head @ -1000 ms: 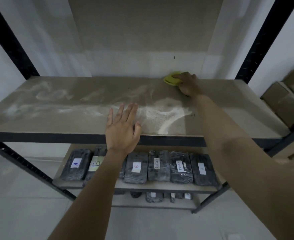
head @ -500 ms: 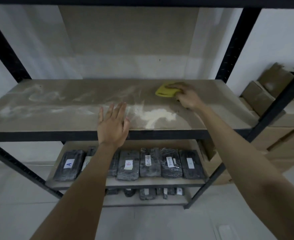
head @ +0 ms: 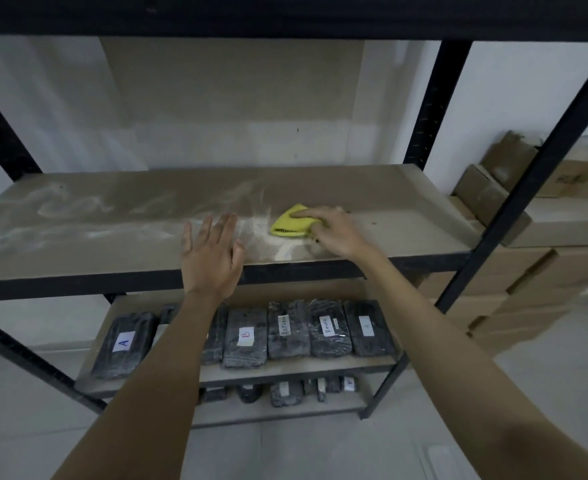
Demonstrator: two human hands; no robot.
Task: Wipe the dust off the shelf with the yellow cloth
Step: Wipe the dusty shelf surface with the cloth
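— What's the room like?

— A pale wall and a grey floor behind a black metal rack (head: 434, 105). The big thing is the brown shelf (head: 95, 251) at chest height, bare apart from the dust. Cardboard boxes (head: 528, 271) are stacked just beside the rack's right post, and on the lower shelf (head: 285, 368) sits a row of dark wrapped bundles (head: 244, 337) with paper labels.

— How far along is the wiping?

— Partly done, I'd say. The right end of the shelf looks plain brown, so probably already wiped. White dust streaks (head: 78, 216) run across the whole left half, and a thicker white patch (head: 278, 249) lies near the front edge around the middle. That is what's left.

— Where's the cloth?

— The yellow cloth (head: 291, 221) is bunched on the shelf a little right of centre, nearer the front edge than the back. The right hand (head: 334, 233) presses down on it, fingers curled over its top, gripping it.

— And the other hand?

— The left hand (head: 211, 258) is open, fingers spread, holding nothing, over the front edge just left of the cloth.

— Anything different from a second ago?

— Yes. The cloth was at the back edge then; it has been dragged forward and left into the white patch, which now looks smaller. The view has also dropped back, showing the rack's top beam.
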